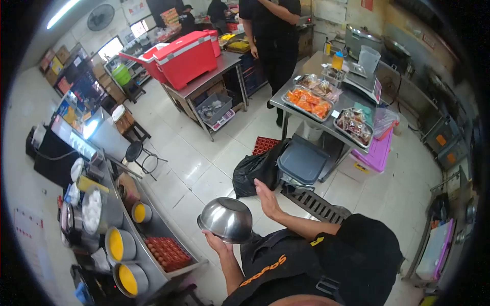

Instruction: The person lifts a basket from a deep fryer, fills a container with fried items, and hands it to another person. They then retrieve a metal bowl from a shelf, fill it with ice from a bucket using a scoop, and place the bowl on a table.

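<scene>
A shiny steel mixing bowl (230, 223) is held in front of my body, over the tiled floor. It is tipped over, its round base facing up and away from me. My left hand (218, 244) grips it from below at the near side of the rim; part of the fingers is hidden behind the bowl. To the right of the bowl, my right hand (268, 198) is raised with fingers stretched out, apart from the bowl and holding nothing. Beyond this hand lie a black plastic bag (248, 172) and a bin with a grey lid (303, 160).
On the left, a metal counter carries pots of yellow liquid (117, 245) and an egg tray (170, 254). A steel table (286, 98) on the right holds foil trays of food (308, 102). A red cooler (186, 58) and a person in black (275, 46) stand ahead, with a stool (135, 152) at left.
</scene>
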`<move>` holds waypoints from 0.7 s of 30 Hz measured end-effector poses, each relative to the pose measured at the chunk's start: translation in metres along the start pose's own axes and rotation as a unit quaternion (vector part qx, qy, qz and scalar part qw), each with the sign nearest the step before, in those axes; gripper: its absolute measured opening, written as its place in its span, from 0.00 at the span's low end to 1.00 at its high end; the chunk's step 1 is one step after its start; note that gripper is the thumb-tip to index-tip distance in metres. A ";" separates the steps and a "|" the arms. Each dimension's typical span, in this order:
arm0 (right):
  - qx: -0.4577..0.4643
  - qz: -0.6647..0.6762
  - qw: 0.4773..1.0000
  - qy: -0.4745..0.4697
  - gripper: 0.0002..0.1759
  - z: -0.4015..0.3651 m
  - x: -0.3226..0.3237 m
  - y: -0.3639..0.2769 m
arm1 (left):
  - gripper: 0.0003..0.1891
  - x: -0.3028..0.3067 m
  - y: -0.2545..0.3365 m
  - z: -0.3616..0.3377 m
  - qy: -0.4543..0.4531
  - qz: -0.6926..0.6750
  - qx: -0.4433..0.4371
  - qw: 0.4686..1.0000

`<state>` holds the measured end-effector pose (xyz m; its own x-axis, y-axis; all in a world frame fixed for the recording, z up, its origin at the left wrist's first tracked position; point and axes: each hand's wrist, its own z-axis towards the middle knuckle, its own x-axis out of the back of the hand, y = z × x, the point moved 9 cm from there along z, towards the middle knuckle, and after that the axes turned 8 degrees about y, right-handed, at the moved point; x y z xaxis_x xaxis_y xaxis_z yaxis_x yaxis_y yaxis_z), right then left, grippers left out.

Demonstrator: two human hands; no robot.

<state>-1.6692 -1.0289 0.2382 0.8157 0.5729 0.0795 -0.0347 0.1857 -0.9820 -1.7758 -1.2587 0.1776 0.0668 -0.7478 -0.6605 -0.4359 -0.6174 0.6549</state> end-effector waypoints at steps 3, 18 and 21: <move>0.098 -0.181 0.958 -0.198 0.32 0.014 -0.086 0.035 | 0.30 -0.027 0.014 0.061 -0.022 -0.031 0.022 0.999; 0.019 -0.282 0.959 -0.024 0.28 0.315 -0.290 0.066 | 0.29 -0.103 0.119 0.400 -0.053 0.037 0.063 0.996; 0.093 -0.318 0.935 0.124 0.30 0.372 -0.340 -0.002 | 0.28 -0.128 0.136 0.444 -0.066 0.033 0.063 0.995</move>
<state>-2.1619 -0.9271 0.2773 0.8143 0.1009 0.5717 0.4210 0.5754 -0.7012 -2.2420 -1.1391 0.1884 -0.0800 -0.7417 -0.6659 -0.5451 -0.5268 0.6522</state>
